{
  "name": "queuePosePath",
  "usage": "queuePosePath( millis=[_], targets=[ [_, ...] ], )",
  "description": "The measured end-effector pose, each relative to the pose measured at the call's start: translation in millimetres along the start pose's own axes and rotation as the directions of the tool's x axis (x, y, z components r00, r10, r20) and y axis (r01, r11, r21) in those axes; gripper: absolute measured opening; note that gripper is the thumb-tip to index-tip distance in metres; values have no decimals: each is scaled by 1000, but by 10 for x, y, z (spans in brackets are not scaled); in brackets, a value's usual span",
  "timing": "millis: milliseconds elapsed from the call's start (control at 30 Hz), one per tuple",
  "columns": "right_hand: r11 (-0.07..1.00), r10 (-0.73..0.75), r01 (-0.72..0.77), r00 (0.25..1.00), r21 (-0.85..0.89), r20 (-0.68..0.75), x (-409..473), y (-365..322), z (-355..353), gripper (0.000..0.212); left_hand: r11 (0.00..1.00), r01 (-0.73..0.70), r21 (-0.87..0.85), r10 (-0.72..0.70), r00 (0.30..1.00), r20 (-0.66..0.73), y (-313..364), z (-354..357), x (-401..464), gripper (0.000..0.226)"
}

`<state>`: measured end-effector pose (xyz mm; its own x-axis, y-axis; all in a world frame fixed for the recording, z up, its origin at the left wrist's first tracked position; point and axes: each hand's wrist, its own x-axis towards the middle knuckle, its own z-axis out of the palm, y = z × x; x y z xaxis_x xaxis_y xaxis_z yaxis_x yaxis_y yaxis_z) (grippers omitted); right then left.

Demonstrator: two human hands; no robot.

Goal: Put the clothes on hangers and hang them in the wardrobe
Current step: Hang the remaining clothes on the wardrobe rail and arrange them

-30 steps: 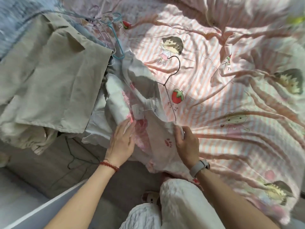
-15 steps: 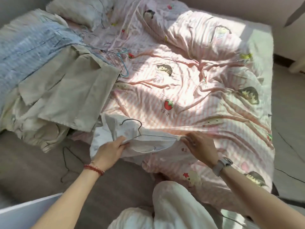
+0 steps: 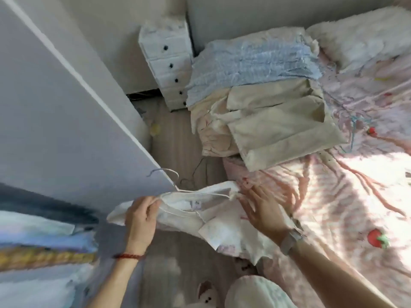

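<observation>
The left hand grips one shoulder of a white garment, fingers curled round the cloth and the end of the wire hanger threaded through its neck. The right hand lies flat with its fingers straight and spread, beside the garment's other shoulder, and holds nothing. The garment hangs between the two hands, above the floor at the near corner of the bed, with its lower part drooping toward the person's knee. The hanger's hook rises just beside the bottom corner of the white wardrobe door.

On the pink striped bedsheet, past the hands, lies a beige garment, and beyond that, a light blue one. A tangle of thin hangers rests on the sheet to the right of them. A small white drawer unit stands against the wall at the head of the bed. At the lower left, blurred folded cloth shows inside the wardrobe.
</observation>
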<state>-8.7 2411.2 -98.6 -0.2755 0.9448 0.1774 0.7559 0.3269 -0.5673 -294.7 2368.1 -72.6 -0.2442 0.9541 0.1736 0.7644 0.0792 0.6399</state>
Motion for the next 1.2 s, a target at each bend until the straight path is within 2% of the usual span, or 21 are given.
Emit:
queuePosePath(
  millis=[100,167,233,333,400,500,600,700,833,933,1000,1100,1200],
  targets=[
    [960,-280,277,958,49,69,425,-414,248,37,984,152,87,-130,966,-222,-233,-404,-272,39],
    [899,-437,425,888,106,140,616,-696,416,35,944,306,120,-251,906,-340,-367,-609,-529,36],
    [825,-565,538,794,172,224,747,-956,567,20,889,446,107,-363,827,-429,-457,-756,-795,31],
    [724,-690,620,638,303,343,835,-1336,758,13,810,576,113,-430,714,-553,-498,-934,-1206,27],
    [655,-753,673,547,344,365,854,-1616,870,13,776,624,91,-441,640,-629,-494,-1070,-1433,31],
    [498,-865,774,411,391,289,852,-2120,1044,19,721,692,5,-473,498,-727,-572,-1338,-1685,27],
    [329,-943,826,267,458,197,798,-2690,1201,43,669,740,-73,-491,367,-790,-733,-1702,-1884,32],
    [266,-957,830,168,491,235,701,-3296,1321,37,635,764,-114,-462,257,-849,-912,-2123,-2099,34],
    [243,-961,845,144,477,234,556,-4128,1488,24,589,803,-88,-375,175,-910,-1145,-2753,-2354,47],
    [241,-970,821,185,517,159,402,-4675,1616,23,578,808,-114,-301,81,-950,-1296,-3177,-2479,35],
    [234,-972,814,199,531,125,303,-4966,1720,21,597,792,-126,-249,33,-968,-1335,-3403,-2507,34],
    [269,-963,775,236,572,133,216,-5366,1870,17,630,775,-51,-126,37,-991,-1309,-3728,-2480,34],
    [341,-933,690,329,638,142,177,-5777,1917,19,661,751,12,-17,32,-999,-1210,-4063,-2377,32]
  ],
)
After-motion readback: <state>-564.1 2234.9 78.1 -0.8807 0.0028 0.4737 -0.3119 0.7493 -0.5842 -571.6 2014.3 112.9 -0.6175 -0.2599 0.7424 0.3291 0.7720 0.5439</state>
